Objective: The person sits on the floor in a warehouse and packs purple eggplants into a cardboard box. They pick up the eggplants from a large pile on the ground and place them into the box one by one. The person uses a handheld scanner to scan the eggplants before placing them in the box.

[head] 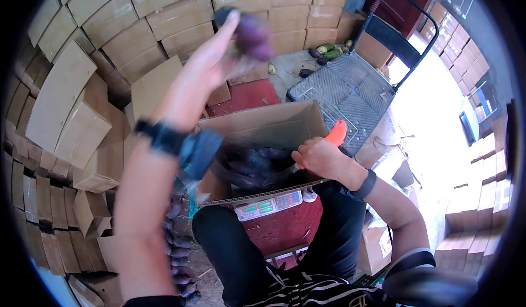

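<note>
My left hand (215, 60), blurred by motion, is raised beyond the carton and grips a purple radish (251, 35); the blur hides whether it is one or two. My right hand (318, 157) is closed around a tool with an orange handle (337, 133) at the carton's right side. Its working end is mostly hidden below the fist. Between my knees and the trolley stands an open cardboard carton (263, 122) on a digital scale (267, 208) with lit green displays. Inside it, a dark plastic liner (242, 179) surrounds several purple radishes (263, 159).
A platform trolley (349, 89) stands beyond the carton on the right, with several green and purple radishes (328, 52) beside it. More radishes (181, 253) line the floor at my left. Stacked cardboard boxes (172, 15) wall the far and left sides. Red sheeting (283, 233) lies underneath.
</note>
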`<state>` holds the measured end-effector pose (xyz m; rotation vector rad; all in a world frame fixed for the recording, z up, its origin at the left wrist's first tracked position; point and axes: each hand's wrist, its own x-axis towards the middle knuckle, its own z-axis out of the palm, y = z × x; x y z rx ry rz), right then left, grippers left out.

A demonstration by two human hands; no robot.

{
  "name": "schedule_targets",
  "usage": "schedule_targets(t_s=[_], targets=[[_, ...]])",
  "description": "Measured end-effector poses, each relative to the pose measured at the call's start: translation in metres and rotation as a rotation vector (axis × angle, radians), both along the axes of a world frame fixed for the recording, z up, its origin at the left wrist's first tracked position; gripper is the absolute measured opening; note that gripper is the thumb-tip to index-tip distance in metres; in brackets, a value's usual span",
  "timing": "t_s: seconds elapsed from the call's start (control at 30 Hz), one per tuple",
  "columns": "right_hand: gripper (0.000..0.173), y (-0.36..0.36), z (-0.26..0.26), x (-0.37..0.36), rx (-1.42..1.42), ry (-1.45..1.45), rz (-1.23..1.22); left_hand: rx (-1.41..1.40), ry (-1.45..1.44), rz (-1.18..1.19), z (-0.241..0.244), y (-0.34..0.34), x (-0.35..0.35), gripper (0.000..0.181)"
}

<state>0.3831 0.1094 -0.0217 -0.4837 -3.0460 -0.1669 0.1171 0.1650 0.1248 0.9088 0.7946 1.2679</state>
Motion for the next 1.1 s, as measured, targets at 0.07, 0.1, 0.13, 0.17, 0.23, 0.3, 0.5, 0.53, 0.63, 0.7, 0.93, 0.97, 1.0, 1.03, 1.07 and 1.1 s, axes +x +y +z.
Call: schedule_targets(t_s=[0.07,0.1,0.13,0.17,0.23,0.3,0.5,0.53,0.63,0.7,0.93,0.97,1.0,1.03,1.07,1.1], targets=[[0.010,0.001,-0.002,-0.003,-0.030,0.013,0.023,0.052,0.058,0.111,0.004,0.023,0.006,0.077],[0.010,0.001,-0.002,0.003,-0.025,0.020,0.013,-0.007,0.108,0.234,0.009,0.028,0.018,0.080],[0.009,0.001,-0.002,0.006,-0.021,0.028,0.008,-0.067,0.160,0.360,0.014,0.031,0.026,0.083],[0.009,0.000,-0.003,0.007,-0.016,0.037,0.007,-0.026,0.177,0.338,0.013,0.021,0.021,0.085],[0.009,0.001,-0.007,0.011,-0.005,0.017,-0.027,0.038,0.201,0.312,0.009,-0.015,0.000,0.086],[0.009,0.003,-0.007,0.009,-0.004,0.006,-0.024,-0.005,0.221,0.372,0.002,-0.062,-0.032,0.077],[0.012,0.004,0.002,0.005,-0.061,0.010,-0.024,-0.253,0.096,0.787,-0.113,-0.241,-0.170,0.050],[0.013,0.004,0.002,0.002,-0.080,0.031,-0.022,-0.344,0.056,0.902,-0.141,-0.278,-0.181,0.045],[0.017,-0.001,0.006,-0.010,-0.068,0.015,-0.011,-0.580,0.131,1.062,-0.258,-0.405,-0.192,0.020],[0.021,-0.003,0.009,-0.008,-0.064,-0.028,-0.026,-0.843,0.188,0.994,-0.326,-0.470,-0.178,0.021],[0.024,-0.015,0.014,-0.013,0.035,-0.175,-0.102,-1.006,0.858,0.870,-0.466,-0.567,-0.101,0.036],[0.025,-0.015,0.012,-0.014,0.043,-0.202,-0.119,-0.971,1.078,0.778,-0.468,-0.568,-0.097,0.040],[0.025,-0.015,0.012,-0.015,0.041,-0.202,-0.119,-1.003,1.101,0.725,-0.471,-0.569,-0.096,0.041],[0.026,-0.014,0.011,-0.016,0.037,-0.204,-0.121,-1.035,1.123,0.668,-0.475,-0.569,-0.098,0.043],[0.026,-0.014,0.010,-0.017,0.033,-0.205,-0.126,-1.064,1.145,0.607,-0.479,-0.569,-0.101,0.045],[0.027,-0.014,0.010,-0.018,0.030,-0.204,-0.120,-1.082,1.139,0.632,-0.485,-0.571,-0.106,0.045]])
